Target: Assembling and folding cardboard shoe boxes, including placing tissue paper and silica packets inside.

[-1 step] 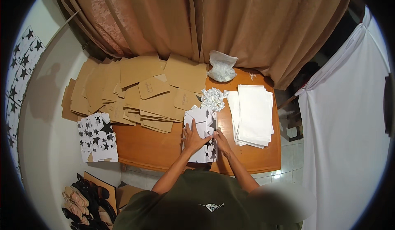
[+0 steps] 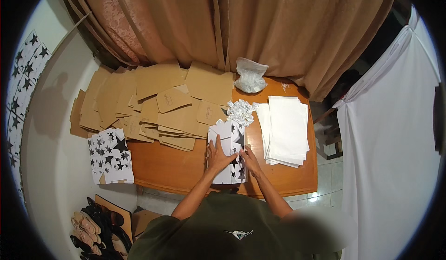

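Under my left hand (image 2: 216, 154) and right hand (image 2: 249, 161) lies a star-printed paper sheet (image 2: 227, 151), matt white with black stars, smooth and creased. The table (image 2: 176, 167) is wood, orange-brown with a slight sheen. The flat brown pieces (image 2: 158, 102) look like matt kraft cardboard. The white stack (image 2: 285, 130) is plain matt paper. The crumpled scraps (image 2: 240, 111) are wrinkled paper. The bag (image 2: 251, 76) is thin, translucent plastic. The curtain (image 2: 241, 23) is tan cloth, softly glossy.
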Tool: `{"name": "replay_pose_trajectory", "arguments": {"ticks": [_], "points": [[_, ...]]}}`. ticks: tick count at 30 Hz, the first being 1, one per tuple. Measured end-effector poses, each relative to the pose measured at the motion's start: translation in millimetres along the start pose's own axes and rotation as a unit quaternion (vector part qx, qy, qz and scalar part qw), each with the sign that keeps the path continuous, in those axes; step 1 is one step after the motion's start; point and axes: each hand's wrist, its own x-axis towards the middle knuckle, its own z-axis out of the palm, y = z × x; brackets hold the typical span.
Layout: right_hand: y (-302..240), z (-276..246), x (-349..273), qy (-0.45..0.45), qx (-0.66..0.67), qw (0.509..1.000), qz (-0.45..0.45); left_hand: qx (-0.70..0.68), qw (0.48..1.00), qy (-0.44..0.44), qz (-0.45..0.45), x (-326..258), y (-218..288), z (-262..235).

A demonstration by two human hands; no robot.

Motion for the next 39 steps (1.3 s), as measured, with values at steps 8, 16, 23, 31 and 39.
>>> {"name": "replay_pose_trajectory", "arguments": {"ticks": [8,16,23,31,39], "points": [[-94.8,3.3,-33.2,0.033,0.092,0.977,-0.188,-0.444,0.881,0.055,0.157,6.3,-25.8,-7.3],[-144.5,5.4,-68.5,0.04,-0.307,0.883,-0.353,-0.482,0.841,0.185,0.161,-1.1,-57.5,-11.2],[-79.1,-5.3,-55.1,0.006,-0.513,0.747,-0.423,-0.177,0.948,0.143,0.224,-19.3,-50.2,-46.0],[-20.2,-8.0,-52.0,0.009,-0.529,0.736,-0.423,-0.154,0.97,0.058,0.179,-18.9,-85.9,-7.5],[2.1,-16.2,-83.6,0.353,-0.356,0.792,-0.348,-0.334,0.931,0.079,0.123,-16.9,-106.0,16.1]]}}
